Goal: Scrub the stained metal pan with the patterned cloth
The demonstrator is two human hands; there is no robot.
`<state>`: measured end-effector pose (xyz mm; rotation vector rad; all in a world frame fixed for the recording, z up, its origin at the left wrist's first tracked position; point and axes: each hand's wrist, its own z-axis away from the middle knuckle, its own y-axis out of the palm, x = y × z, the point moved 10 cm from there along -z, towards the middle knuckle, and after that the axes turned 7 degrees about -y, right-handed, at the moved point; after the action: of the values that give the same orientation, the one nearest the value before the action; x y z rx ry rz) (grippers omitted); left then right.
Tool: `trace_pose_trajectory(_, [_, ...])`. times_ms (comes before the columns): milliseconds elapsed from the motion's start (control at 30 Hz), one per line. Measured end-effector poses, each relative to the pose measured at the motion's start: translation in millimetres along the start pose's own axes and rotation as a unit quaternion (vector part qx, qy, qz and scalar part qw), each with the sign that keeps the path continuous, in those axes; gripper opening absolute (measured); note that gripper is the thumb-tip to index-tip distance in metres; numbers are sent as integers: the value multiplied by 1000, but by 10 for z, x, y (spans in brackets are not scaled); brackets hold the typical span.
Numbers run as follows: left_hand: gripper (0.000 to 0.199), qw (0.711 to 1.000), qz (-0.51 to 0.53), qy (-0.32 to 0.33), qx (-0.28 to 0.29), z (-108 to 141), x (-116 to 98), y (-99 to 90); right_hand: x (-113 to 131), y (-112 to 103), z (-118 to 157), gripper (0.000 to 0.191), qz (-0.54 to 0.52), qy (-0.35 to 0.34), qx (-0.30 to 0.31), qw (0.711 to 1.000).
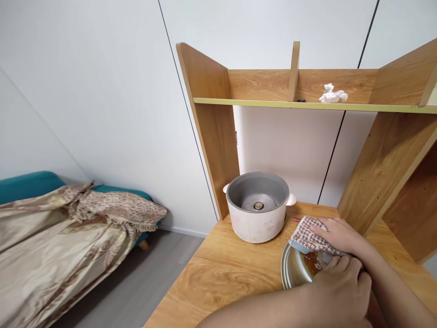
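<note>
A round metal piece (289, 268) with a stepped silver rim lies on the wooden desk. Brown stains mark its shiny middle, and I cannot tell whether it is a pot or a lid. My left hand (343, 282) is closed against it with fingers curled, hiding its near side. On its far edge, my right hand (336, 231) presses a folded patterned cloth (306, 234) with a blue border, fingers over the fabric. To the left stands the white body of a rice cooker (256, 225), lidless, with a grey interior, a round centre button and two side handles.
Over the desk (205, 278) runs a wooden shelf (259, 85) with a divider and crumpled white tissue (332, 94). Upright side panels (216, 155) flank the work area. A teal sofa (30, 184) under a patterned cover sits at the left, beyond grey floor (170, 262).
</note>
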<state>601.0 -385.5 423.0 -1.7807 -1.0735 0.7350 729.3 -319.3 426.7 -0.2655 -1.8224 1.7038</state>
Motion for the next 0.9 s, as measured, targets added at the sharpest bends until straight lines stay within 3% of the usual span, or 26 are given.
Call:
trace_pose_trajectory(100, [59, 995, 25, 64, 75, 26, 17, -61, -85, 31, -62, 56, -71, -14, 11, 997])
trace_pose_trajectory(200, [55, 988, 21, 74, 134, 12, 48, -66, -126, 56, -88, 57, -123, -24, 29, 992])
trace_pose_trajectory(367, [56, 982, 40, 55, 173, -22, 60, 3, -95, -10, -49, 49, -54, -12, 10, 998])
trace_pose_trajectory(500, [60, 981, 85, 36, 170, 3, 66, 67, 32, -75, -21, 36, -1, -33, -23, 999])
trace_pose_trajectory(633, [66, 984, 104, 21, 145, 21, 78, 98, 34, 17, -66, 38, -64, -43, -5, 997])
trace_pose_trajectory(767, [58, 987, 74, 22, 140, 11, 85, 128, -105, 72, -96, 55, -52, 7, 7, 999])
trace_pose_trajectory(900, [46, 989, 56, 27, 136, 1, 95, 166, -37, -32, -71, 45, -15, -11, -31, 999])
